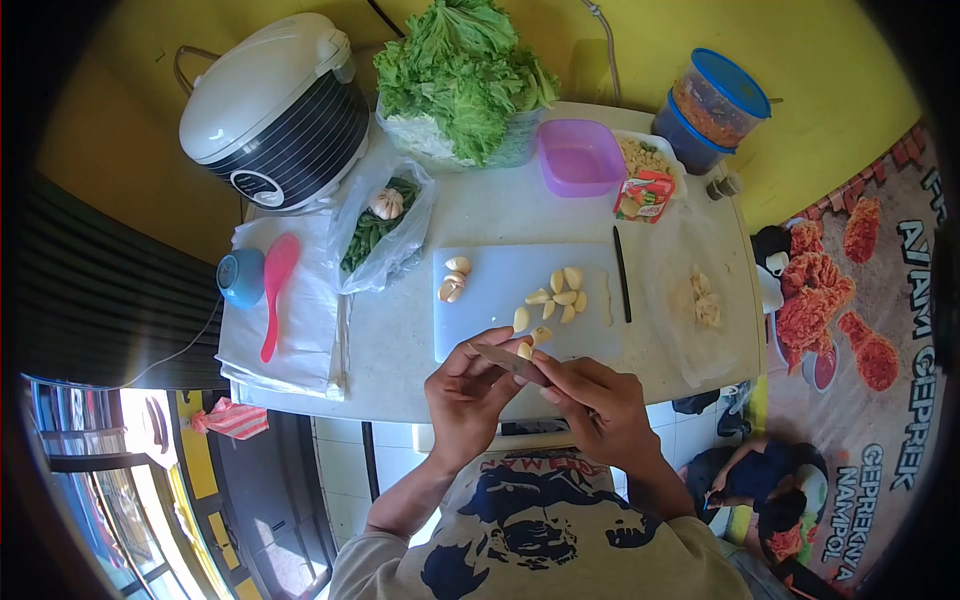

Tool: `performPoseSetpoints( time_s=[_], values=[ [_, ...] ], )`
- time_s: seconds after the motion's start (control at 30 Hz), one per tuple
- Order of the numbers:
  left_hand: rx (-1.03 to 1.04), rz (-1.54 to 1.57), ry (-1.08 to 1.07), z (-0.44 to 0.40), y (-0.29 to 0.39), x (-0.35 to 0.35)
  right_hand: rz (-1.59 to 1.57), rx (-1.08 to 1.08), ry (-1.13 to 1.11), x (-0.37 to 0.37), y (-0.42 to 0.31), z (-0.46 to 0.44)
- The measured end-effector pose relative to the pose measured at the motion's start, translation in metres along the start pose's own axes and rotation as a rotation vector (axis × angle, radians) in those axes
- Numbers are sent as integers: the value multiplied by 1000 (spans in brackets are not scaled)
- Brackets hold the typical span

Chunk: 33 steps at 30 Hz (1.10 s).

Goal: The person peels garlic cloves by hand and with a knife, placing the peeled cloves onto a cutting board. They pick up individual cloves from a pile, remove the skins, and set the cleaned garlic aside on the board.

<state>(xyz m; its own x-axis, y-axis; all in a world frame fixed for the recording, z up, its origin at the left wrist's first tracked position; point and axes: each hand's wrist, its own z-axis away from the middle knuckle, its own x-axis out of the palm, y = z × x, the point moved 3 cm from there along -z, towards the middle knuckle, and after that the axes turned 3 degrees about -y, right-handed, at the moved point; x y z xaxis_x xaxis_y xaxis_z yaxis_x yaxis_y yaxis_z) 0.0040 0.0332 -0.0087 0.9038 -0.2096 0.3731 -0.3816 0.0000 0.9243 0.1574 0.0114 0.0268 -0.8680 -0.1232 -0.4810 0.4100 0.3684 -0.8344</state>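
My left hand (463,405) pinches a garlic clove (525,350) at its fingertips, over the near edge of a white cutting board (500,262). In my right hand (607,408) is a small knife (508,361), its blade pointing left across the clove and my left fingers. Its handle is mostly hidden by my fingers. Several peeled garlic cloves (566,298) lie on the board's right half. A few unpeeled garlic cloves (453,284) sit at its upper left. A strip of peel (607,300) lies near the right edge.
Behind the board stand a rice cooker (275,115), lettuce (460,80), a purple container (580,158) and blue-lidded tubs (715,100). A bag of green vegetables with garlic (385,215) is left; a thin black stick (622,275) and garlic skins (705,300) are right. Another person (765,480) sits lower right.
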Motion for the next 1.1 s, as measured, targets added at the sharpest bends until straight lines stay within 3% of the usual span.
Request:
performPoseSetpoints(
  time_s=[0.27, 0.43, 0.63, 0.87, 0.93, 1.03, 1.1],
  values=[
    [-16, -1, 1, 1, 0, -2, 64, -35, -7, 2, 2, 1],
    [-22, 36, 32, 0, -5, -4, -145, 89, 40, 3, 6, 0],
    [-35, 62, -14, 1, -7, -4, -157, 83, 44, 1, -1, 1],
    [-129, 262, -19, -2, -4, -2, -145, 90, 32, 5, 0, 3],
    [-163, 302, -18, -3, -4, -2, -120, 159, 124, -5, 4, 6],
    [-79, 35, 60, -9, -7, -10, -51, 253, 308, -33, 20, 11],
    [-20, -592, 40, -19, -11, -19, 153, 328, 308, -60, 34, 15]
  ],
)
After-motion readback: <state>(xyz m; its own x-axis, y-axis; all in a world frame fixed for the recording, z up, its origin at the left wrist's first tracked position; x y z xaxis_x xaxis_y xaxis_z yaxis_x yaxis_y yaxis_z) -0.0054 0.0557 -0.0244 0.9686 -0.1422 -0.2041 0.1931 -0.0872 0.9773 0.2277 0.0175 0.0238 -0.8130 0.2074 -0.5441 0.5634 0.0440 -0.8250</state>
